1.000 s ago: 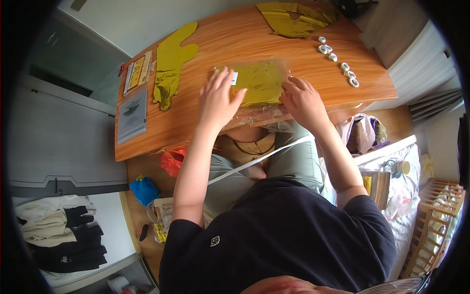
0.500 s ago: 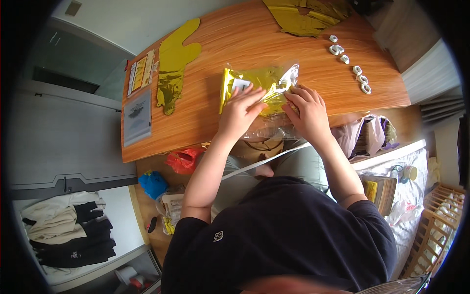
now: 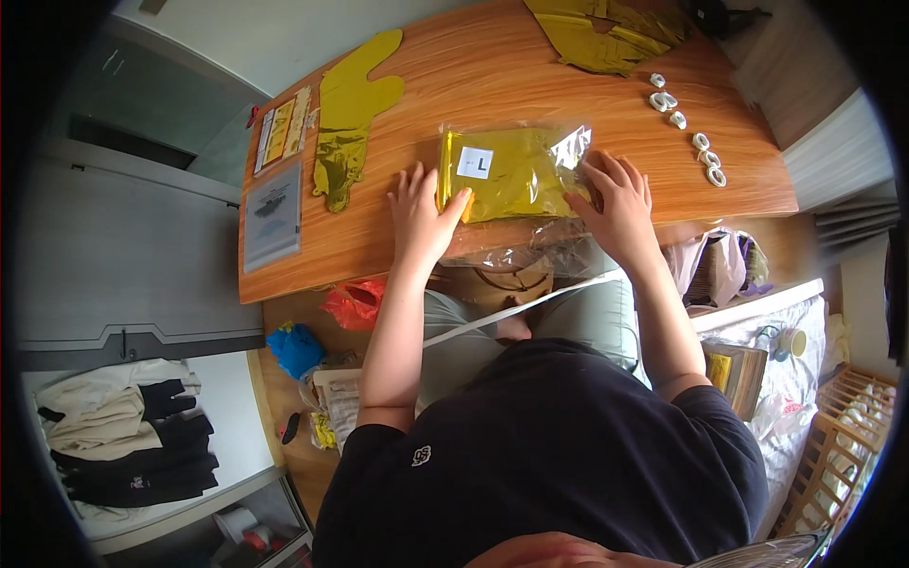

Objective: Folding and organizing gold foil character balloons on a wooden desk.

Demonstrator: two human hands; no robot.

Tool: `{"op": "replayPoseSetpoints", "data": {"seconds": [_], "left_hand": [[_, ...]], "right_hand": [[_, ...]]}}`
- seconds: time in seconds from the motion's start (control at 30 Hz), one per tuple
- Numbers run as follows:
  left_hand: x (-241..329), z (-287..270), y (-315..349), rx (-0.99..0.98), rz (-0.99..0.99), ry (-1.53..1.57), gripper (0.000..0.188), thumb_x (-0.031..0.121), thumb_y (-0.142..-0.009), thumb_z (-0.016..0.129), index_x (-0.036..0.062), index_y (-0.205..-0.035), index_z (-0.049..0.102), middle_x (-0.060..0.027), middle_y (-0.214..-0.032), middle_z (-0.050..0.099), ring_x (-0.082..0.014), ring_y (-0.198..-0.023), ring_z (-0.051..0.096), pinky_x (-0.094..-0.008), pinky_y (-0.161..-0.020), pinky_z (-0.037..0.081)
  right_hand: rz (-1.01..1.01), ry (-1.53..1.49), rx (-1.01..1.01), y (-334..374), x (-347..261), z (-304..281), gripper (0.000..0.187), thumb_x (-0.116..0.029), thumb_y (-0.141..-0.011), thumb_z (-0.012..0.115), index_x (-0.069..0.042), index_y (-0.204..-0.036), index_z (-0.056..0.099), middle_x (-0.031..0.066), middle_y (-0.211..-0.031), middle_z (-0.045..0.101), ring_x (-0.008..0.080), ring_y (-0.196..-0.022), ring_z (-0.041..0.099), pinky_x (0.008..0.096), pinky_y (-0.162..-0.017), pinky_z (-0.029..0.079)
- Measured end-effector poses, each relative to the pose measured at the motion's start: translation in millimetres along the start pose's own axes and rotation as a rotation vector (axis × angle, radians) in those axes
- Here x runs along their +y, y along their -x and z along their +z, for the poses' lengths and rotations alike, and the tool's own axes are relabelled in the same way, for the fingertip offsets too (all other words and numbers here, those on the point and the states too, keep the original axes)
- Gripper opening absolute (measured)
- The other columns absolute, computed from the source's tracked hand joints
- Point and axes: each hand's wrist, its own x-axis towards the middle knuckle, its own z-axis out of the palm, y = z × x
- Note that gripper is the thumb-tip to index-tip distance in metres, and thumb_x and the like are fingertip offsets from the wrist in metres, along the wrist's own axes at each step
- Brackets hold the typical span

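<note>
A clear plastic bag (image 3: 570, 237) lies at the table's near edge with folded gold foil (image 3: 516, 180) inside, its loose end hanging past the edge. A white label (image 3: 475, 163) shows on the foil's left part. My left hand (image 3: 423, 213) is open, fingers spread at the package's left edge, the thumb resting on its near left corner. My right hand (image 3: 617, 204) is also open, its fingers spread flat at the bag's right side, with fingertips at the clear plastic.
Flat gold foil pieces lie at the left (image 3: 355, 109) and far right (image 3: 615, 38). Several small white ribbon rolls (image 3: 701, 142) line the right side. A clear sleeve (image 3: 273, 222) and printed sheets (image 3: 282, 131) are by the left edge. The wooden table (image 3: 464, 66) ends before my lap.
My hands have moved apart from the package's middle to its two sides, the left one outward and the right slightly right. The white label, partly covered before, is now uncovered.
</note>
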Motion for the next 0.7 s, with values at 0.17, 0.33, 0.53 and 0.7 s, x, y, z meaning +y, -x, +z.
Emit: {"op": "replayPoseSetpoints", "data": {"seconds": [0.17,0.33,0.53,0.7], "left_hand": [[7.6,1.3,21.2,0.047,-0.055,1.042,0.050,0.025,-0.103,0.058,-0.0042,-0.142,0.049,-0.0144,-0.142,0.055,-0.0214,-0.136,0.047,-0.0384,-0.112,0.036],[25.1,-8.2,43.4,0.226,0.096,1.726,0.069,0.029,-0.096,0.065,0.0041,-0.152,0.033,-0.0105,-0.147,0.047,-0.0232,-0.136,0.046,-0.0394,-0.115,0.034],[6.9,-24.2,29.5,0.168,-0.045,1.541,0.056,0.017,-0.092,0.074,0.0069,-0.141,0.050,-0.0043,-0.137,0.058,-0.0164,-0.124,0.055,-0.0317,-0.107,0.041],[13.8,-58.8,12.0,0.177,0.052,1.389,0.050,0.013,-0.089,0.078,0.0014,-0.133,0.057,-0.0058,-0.122,0.067,-0.0139,-0.111,0.062,-0.0303,-0.097,0.048]], "right_hand": [[0.160,-0.490,-0.227,-11.4,-16.9,-9.9,0.043,-0.010,-0.089,0.074,-0.004,-0.130,0.064,0.0165,-0.132,0.062,0.0251,-0.108,0.066,0.0386,-0.092,0.052],[0.050,-1.297,0.068,-21.0,-16.0,-27.9,0.044,0.008,-0.090,0.067,-0.002,-0.133,0.059,0.0114,-0.135,0.059,0.0142,-0.093,0.066,0.0258,-0.084,0.056],[-0.549,-0.744,-0.260,-90.9,-73.4,-134.7,0.042,0.009,-0.086,0.070,-0.001,-0.126,0.064,0.0071,-0.114,0.071,0.0113,-0.092,0.065,0.0282,-0.086,0.057],[-0.615,-0.685,-0.276,-146.3,-90.6,-152.2,0.036,0.008,-0.087,0.070,-0.001,-0.121,0.068,0.0062,-0.111,0.073,0.0108,-0.091,0.066,0.0267,-0.084,0.056]]}}
